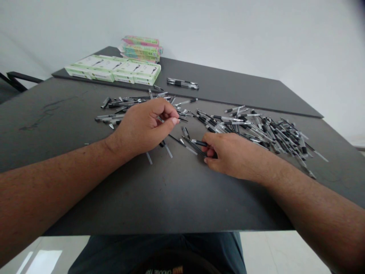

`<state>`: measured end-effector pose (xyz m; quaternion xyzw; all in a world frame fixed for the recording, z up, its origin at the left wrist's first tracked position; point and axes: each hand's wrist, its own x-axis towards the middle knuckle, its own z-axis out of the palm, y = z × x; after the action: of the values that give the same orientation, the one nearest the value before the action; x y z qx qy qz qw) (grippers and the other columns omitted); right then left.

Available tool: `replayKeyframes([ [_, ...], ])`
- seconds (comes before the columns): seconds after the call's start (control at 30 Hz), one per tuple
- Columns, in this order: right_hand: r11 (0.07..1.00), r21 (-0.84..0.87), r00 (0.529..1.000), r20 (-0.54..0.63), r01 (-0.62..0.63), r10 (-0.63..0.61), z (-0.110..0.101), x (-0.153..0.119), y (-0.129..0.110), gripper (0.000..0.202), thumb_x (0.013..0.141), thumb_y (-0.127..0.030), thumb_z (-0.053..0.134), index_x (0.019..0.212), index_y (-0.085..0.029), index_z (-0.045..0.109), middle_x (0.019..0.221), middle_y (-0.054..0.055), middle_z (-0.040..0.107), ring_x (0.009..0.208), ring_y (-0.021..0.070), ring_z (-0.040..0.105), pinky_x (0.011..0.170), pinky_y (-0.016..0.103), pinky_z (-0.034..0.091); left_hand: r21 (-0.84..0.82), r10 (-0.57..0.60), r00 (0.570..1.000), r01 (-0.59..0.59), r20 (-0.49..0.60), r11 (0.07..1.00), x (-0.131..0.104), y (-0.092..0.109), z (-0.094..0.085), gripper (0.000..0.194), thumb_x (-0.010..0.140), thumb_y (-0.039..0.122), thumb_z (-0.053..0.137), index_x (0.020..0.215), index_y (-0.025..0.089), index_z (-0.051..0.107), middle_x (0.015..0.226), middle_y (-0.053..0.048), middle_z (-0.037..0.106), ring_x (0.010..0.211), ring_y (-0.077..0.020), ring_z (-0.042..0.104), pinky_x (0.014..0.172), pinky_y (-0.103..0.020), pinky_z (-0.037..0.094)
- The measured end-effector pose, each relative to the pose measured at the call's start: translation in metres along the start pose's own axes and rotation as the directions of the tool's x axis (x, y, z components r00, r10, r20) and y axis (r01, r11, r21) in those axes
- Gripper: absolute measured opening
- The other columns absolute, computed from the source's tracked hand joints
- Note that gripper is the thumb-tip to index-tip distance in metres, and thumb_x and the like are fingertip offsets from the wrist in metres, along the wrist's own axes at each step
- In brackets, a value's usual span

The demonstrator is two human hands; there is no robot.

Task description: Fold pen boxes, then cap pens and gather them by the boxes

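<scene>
My left hand (145, 123) is closed in a pinch over the middle of the table. A thin dark pen refill (183, 120) sticks out to the right from between its thumb and forefinger. Lower and to the right, my right hand (232, 154) has its fingers closed round a pen part with a black grip (199, 142); the rest of it is hidden by the fingers. Loose refills and clear tubes (188, 147) lie just left of that hand. Behind and under my left hand is a spread of pen parts (125, 101).
A large heap of clear pens with black grips (270, 133) covers the table's right side. On a raised dark board (228, 82) lie a few pens (182, 83), a row of green-white boxes (114, 70) and a stack of colourful packs (141, 49).
</scene>
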<state>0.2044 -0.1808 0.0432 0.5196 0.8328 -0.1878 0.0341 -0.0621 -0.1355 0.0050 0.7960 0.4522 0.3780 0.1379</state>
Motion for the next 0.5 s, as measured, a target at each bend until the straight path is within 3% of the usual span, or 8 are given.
replayKeyframes([
  [0.33,1.0,-0.023,1.0,-0.022,0.009,-0.01,0.0025,0.0006,0.0006,0.017,0.094,-0.012,0.068,0.107,-0.022,0.07,0.098,0.004,0.082,0.083,0.0203,0.07,0.075,0.031,0.043,-0.003,0.01,1.0,-0.01,-0.001,1.0,-0.0006,-0.001,0.0009,0.008,0.1,0.033,0.072,0.1,0.025,0.076,0.1,-0.003,0.085,0.094,-0.0259,0.081,0.09,-0.041,0.06],
  [0.5,1.0,-0.012,0.999,-0.027,0.029,-0.029,0.0029,0.0002,0.0007,0.018,0.092,-0.01,0.066,0.105,-0.023,0.07,0.097,0.005,0.082,0.083,0.021,0.071,0.073,0.031,0.044,-0.005,-0.01,1.0,0.01,0.018,1.0,-0.0004,-0.0008,0.0005,0.01,0.1,0.036,0.073,0.1,0.027,0.076,0.092,-0.003,0.084,0.093,-0.0268,0.08,0.086,-0.041,0.06],
])
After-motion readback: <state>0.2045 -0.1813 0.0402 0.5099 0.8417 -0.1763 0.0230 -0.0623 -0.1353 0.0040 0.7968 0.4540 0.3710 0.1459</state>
